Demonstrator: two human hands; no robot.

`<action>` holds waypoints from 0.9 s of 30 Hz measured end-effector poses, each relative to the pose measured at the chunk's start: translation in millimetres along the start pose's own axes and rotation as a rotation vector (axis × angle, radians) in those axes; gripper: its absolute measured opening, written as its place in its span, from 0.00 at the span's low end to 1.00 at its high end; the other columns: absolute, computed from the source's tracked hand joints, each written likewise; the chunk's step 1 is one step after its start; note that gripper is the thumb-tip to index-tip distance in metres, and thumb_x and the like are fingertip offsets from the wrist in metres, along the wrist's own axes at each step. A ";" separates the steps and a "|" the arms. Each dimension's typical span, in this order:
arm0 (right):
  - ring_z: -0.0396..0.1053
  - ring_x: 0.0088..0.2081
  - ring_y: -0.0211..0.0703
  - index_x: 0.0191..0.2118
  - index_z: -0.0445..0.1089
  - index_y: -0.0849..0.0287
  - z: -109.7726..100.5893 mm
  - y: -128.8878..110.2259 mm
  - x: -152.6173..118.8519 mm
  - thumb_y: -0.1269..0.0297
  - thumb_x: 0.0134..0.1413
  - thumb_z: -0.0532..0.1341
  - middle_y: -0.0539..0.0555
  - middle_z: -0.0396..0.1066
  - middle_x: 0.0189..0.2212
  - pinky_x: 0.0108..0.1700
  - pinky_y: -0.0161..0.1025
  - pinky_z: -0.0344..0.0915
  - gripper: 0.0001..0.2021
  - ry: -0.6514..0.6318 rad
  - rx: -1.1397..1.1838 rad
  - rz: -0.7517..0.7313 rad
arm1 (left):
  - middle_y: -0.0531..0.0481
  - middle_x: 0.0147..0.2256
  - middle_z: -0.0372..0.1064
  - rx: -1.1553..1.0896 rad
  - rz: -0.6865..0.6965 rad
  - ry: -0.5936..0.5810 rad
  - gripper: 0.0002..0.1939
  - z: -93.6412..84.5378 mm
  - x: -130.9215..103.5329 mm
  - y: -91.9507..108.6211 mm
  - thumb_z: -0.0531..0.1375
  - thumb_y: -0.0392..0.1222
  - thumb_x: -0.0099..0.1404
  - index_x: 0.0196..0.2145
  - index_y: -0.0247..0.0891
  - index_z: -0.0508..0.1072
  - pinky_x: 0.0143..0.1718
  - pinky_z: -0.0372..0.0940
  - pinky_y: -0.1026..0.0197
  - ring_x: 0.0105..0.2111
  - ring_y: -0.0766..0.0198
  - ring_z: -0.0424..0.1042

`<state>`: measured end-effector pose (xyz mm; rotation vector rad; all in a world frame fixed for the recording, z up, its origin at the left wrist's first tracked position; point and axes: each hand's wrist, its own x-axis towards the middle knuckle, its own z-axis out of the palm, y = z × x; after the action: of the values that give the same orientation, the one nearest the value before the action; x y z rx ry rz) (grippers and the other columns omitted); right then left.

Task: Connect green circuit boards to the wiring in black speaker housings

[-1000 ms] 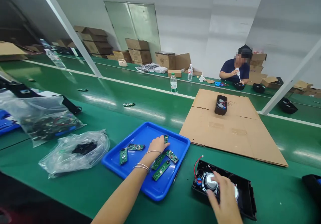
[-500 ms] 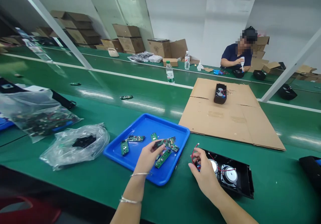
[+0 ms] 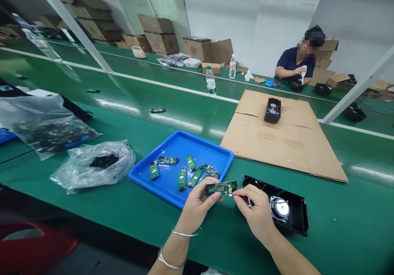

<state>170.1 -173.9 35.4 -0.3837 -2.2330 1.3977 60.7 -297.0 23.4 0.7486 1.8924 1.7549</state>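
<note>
My left hand [image 3: 200,203] grips a green circuit board [image 3: 221,189] by its left end, just above the right corner of the blue tray [image 3: 144,189]. Pinched in my right hand [image 3: 254,207] is a thin red wire with a small white connector [image 3: 231,195], close against the board's right end. Whether the connector is in a socket I cannot tell. Behind my right hand lies a black speaker housing [image 3: 297,219] with round silver speakers [image 3: 280,208], one of them partly hidden by the hand. Several more circuit boards [image 3: 182,179] lie in the tray.
A flattened cardboard sheet [image 3: 277,143] bears another speaker housing [image 3: 272,111]. Plastic bags [image 3: 92,168] lie to the left. A bottle [image 3: 211,82] stands beyond the tray. Across the bench, a person [image 3: 295,63] holds a white bottle over a black part. A red chair [image 3: 33,242] is at lower left.
My left hand has lifted a circuit board from the tray and moved right. My right hand has brought the wire's connector to the board's end. The hands are now nearly together.
</note>
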 end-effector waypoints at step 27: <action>0.50 0.19 0.31 0.20 0.61 0.59 -2.7 -3.2 -9.4 0.65 0.48 0.55 0.44 0.54 0.16 0.21 0.31 0.49 0.10 0.031 0.010 0.187 | 0.44 0.36 0.74 0.587 0.601 -0.177 0.16 9.1 -11.1 2.2 0.51 0.52 0.63 0.39 0.37 0.68 0.37 0.70 0.65 0.37 0.63 0.74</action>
<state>179.5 -177.7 37.1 -0.6205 -2.2117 1.4846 75.2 -297.4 24.4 1.7756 2.2180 1.3359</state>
